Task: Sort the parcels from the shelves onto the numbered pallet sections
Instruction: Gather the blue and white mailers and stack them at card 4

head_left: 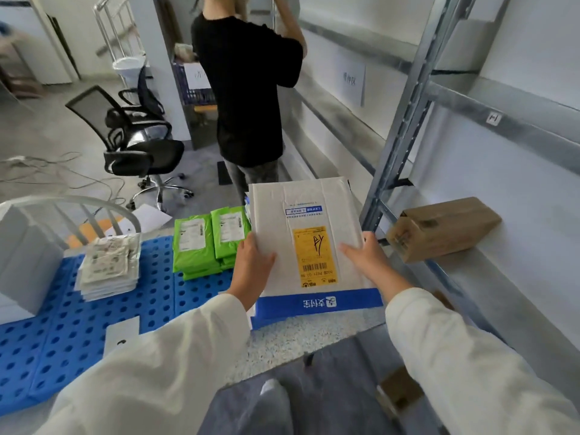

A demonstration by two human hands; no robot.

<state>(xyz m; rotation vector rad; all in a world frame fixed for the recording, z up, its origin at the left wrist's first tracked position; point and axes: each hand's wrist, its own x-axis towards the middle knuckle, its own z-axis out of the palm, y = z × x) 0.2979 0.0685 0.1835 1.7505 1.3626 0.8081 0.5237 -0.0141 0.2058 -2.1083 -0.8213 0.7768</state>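
Between the blue pallet [94,309] and the right shelf [508,277], the left hand [251,265] and right hand [367,262] are gripping the white mailer [307,215] by its side edges; it is probably handling light and floppy

Office chair [146,157], grey floor [47,130]

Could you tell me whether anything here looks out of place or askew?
The cardboard box on the right shelf lies skewed, its near end flap seemingly open. Loose cables trail across the floor. The held white parcel looks intact.
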